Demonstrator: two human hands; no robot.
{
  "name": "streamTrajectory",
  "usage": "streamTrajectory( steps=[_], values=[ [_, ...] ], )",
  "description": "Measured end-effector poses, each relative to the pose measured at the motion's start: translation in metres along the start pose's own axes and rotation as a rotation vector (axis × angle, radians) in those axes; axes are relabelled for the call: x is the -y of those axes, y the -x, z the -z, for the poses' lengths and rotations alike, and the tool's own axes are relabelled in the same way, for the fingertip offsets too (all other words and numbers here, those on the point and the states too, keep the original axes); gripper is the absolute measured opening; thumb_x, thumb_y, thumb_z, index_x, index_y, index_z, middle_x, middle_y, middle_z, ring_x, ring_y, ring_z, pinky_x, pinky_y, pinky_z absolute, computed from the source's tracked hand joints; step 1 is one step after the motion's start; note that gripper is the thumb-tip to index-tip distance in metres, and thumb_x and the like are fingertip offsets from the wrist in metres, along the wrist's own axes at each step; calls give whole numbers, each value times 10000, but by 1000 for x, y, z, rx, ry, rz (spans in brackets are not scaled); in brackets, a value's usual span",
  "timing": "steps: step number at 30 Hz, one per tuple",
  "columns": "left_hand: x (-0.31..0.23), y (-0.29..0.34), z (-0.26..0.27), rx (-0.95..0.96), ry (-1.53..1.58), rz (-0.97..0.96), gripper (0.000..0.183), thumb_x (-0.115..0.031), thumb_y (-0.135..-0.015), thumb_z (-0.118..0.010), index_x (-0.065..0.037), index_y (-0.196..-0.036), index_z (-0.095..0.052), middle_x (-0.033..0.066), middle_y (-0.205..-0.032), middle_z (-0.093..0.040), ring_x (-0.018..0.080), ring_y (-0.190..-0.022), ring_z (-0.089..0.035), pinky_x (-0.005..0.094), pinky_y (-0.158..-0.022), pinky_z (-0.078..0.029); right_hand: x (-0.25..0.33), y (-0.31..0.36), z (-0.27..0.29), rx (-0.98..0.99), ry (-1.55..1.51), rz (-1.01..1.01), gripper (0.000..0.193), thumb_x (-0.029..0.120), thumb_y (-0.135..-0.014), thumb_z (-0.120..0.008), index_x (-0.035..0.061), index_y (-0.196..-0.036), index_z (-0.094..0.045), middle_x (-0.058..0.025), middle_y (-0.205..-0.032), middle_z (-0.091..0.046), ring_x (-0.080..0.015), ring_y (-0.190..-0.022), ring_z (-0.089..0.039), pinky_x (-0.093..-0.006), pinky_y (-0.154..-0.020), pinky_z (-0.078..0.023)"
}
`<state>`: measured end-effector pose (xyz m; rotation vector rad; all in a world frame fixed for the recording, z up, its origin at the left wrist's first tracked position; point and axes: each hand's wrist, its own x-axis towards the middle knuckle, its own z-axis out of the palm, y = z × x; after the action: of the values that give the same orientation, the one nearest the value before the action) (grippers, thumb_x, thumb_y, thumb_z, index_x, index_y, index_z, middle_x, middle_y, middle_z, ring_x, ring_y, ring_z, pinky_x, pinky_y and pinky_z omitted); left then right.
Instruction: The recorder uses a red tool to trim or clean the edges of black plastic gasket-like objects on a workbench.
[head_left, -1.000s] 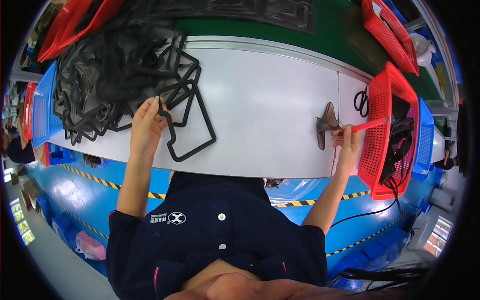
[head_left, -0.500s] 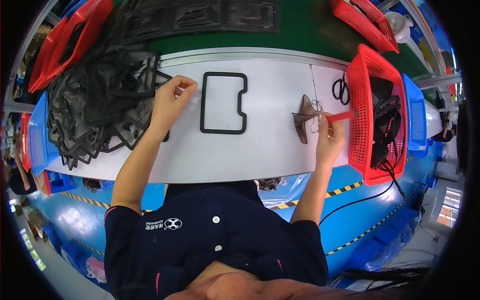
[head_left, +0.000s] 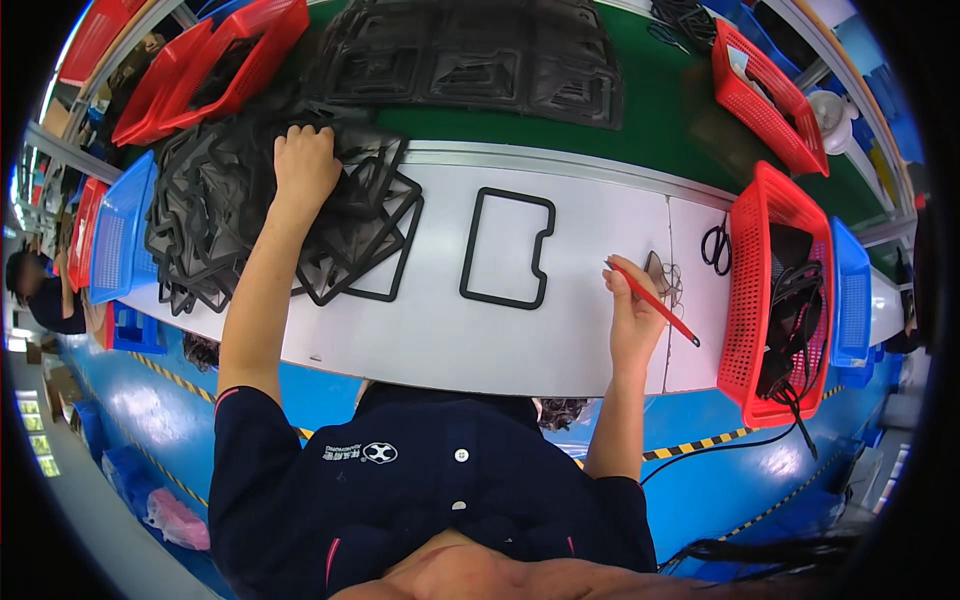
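Loose frame (head_left: 473, 243): black, notched along its right side, flat on the white table (head_left: 430, 345) between the hands, apart from both and from the pile.
Pile of frames (head_left: 220, 220): a tangled black heap on the table's left; too overlapped to count.
Left hand (head_left: 307, 160): on top of the heap, fingers bent down into it — whether they pinch a piece, I cannot tell.
Right hand (head_left: 636, 318): closed on a red pen-like tool (head_left: 668, 312), held at a slant right of the loose frame, touching neither frame nor table as far as shows.
Done, by the look of it: 1 frame is singled out and laid flat; whether anything is finished on it cannot be judged.
Left, by the look of it: the heap is large against that 1 piece, so plenty seems to remain.
Brown scrap (head_left: 655, 268): partly behind the right hand, with a tangle of thin thread (head_left: 675, 287) beside it; its shape is hard to read.
Scissors (head_left: 716, 248): black, lying just beside the red basket (head_left: 738, 325), unheld.
Red basket's load: black cables (head_left: 795, 300) and dark pieces, their lower parts hidden by the walls.
Black sheet (head_left: 470, 75): moulded squares behind the table; its left end merges with the heap — no clear border there.
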<state>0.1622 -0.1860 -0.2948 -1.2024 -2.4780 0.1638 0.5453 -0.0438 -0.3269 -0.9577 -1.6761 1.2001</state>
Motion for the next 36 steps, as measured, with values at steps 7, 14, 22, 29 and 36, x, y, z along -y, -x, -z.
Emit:
streamTrajectory(
  steps=[7, 14, 22, 29, 36],
  values=[
    [-26, 34, 74, -102, 861, 249, 550, -19, -710, -644, -57, -1236, -487, 84, -845, -620, 167, -735, -605, 293, -640, -494, 29, 1, -21, 143, -350, -61, 200, 101, -883, -562, -43, -1016, -601, -129, -930, -636, -181, -840, -629, -277, -752, -508],
    [-67, 100, 88, 238, 2061, 366, 489, 16, -787, -615, 33, -1249, -454, 117, -900, -628, 108, -693, -593, 228, -594, -522, 69, 23, -69, 527, -837, -303, 227, 129, -913, -504, -38, -1048, -576, -140, -967, -629, -191, -867, -631, -289, -765, -517],
    [-103, 147, 57, 257, 2145, 403, 281, -78, -845, -600, 21, -1103, -550, 98, -852, -614, 122, -651, -577, 238, -551, -499, 40, 39, -117, 610, -842, -387, 228, 174, -945, -451, 6, -1051, -561, -88, -1063, -582, -152, -984, -561, -297, -799, -481],
    [-101, 148, 57, 243, 2056, 337, 308, -54, -850, -591, 40, -1135, -523, 110, -856, -628, 133, -661, -594, 250, -575, -510, 45, 38, -123, 577, -879, -319, 230, 195, -931, -495, 1, -1023, -577, -68, -1030, -574, -150, -953, -568, -307, -843, -485],
    [-98, 149, 58, 241, 1981, 326, 340, -27, -837, -602, 50, -1154, -507, 112, -871, -639, 141, -696, -616, 255, -622, -521, 45, 37, -125, 577, -807, -278, 243, 208, -927, -506, -2, -1029, -573, -66, -970, -591, -140, -910, -584, -295, -850, -484]
  ],
)
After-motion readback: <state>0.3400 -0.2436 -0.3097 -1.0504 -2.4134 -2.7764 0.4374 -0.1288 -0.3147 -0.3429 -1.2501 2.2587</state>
